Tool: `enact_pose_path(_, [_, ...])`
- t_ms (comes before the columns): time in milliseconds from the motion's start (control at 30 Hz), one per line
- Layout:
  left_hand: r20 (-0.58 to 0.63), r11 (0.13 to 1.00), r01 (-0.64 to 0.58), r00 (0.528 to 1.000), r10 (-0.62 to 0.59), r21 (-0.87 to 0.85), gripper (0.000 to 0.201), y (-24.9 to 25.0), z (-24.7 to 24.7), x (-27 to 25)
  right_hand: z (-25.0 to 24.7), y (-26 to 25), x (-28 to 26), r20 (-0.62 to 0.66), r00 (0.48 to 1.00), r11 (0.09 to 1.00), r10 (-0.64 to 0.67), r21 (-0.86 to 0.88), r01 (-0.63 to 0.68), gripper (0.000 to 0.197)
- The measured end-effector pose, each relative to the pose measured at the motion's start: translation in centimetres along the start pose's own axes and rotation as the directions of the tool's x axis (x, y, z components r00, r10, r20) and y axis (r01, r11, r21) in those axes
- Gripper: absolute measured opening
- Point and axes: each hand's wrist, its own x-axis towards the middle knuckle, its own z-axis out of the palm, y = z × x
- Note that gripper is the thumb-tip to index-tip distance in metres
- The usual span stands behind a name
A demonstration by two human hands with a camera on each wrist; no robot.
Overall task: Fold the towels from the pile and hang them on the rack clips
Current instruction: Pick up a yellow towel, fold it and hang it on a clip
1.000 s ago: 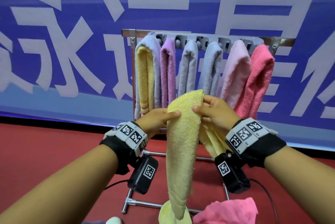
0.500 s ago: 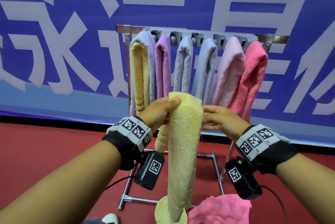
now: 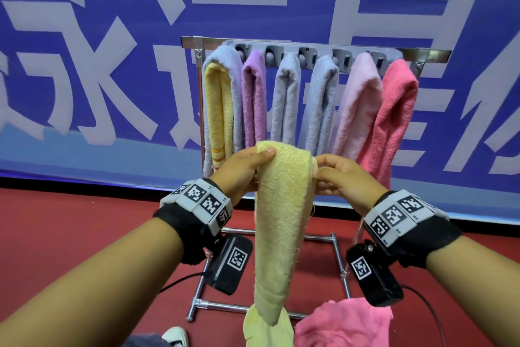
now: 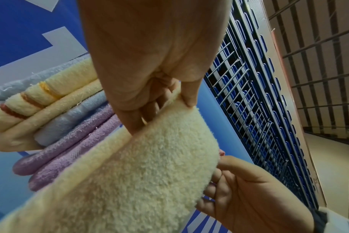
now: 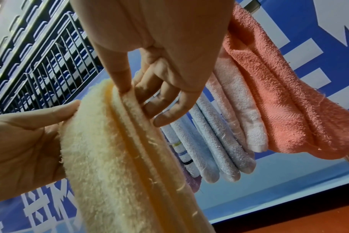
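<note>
A pale yellow towel (image 3: 281,206), folded into a long narrow strip, hangs in front of the rack (image 3: 309,48). My left hand (image 3: 244,166) pinches its top left edge, thumb on the front. My right hand (image 3: 334,175) pinches the top right edge. The left wrist view shows the yellow towel (image 4: 141,165) held under my left hand (image 4: 159,102). From the right wrist, the yellow towel (image 5: 119,149) shows several folded layers pinched by my right hand (image 5: 139,88). On the rack clips hang several towels: yellow in blue (image 3: 218,110), purple (image 3: 254,99), two grey-blue, light pink and hot pink (image 3: 394,119).
On the red floor below lie a pink towel (image 3: 343,324) and another yellow towel (image 3: 267,332). The rack's metal feet (image 3: 213,304) stand just behind them. A blue banner with large white characters (image 3: 112,65) forms the backdrop. A shoe tip (image 3: 174,335) shows at the bottom.
Both hands have raised the towel's top edge toward the rack and drawn it flatter. The loose flap near my right hand a second ago is now folded in behind the strip.
</note>
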Motion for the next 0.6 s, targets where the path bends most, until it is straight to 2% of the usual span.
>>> enact_pose_path(100, [0.005,1.000,0.002,1.000,-0.002,-0.031,0.022,-0.02,0.15,0.06,0.27,0.19,-0.28,0.065,0.998,1.000,0.014,0.003,-0.015,0.014])
enact_pose_path(267, [0.006,1.000,-0.008,1.000,0.008,-0.014,0.019,0.00,0.39,0.01,0.55,0.40,0.09,-0.010,0.999,0.999,-0.048,-0.025,0.048,0.008])
enact_pose_path(400, [-0.041,1.000,-0.011,0.999,0.011,-0.006,0.021,0.08,0.11,0.11,0.01,0.16,0.36,0.003,0.998,0.992,-0.066,-0.111,0.066,0.006])
enact_pose_path(600, [0.051,0.999,-0.023,0.998,0.025,-0.035,0.024,0.06,0.45,-0.07,0.45,0.22,0.18,-0.105,0.988,0.991,-0.111,0.059,0.117,0.025])
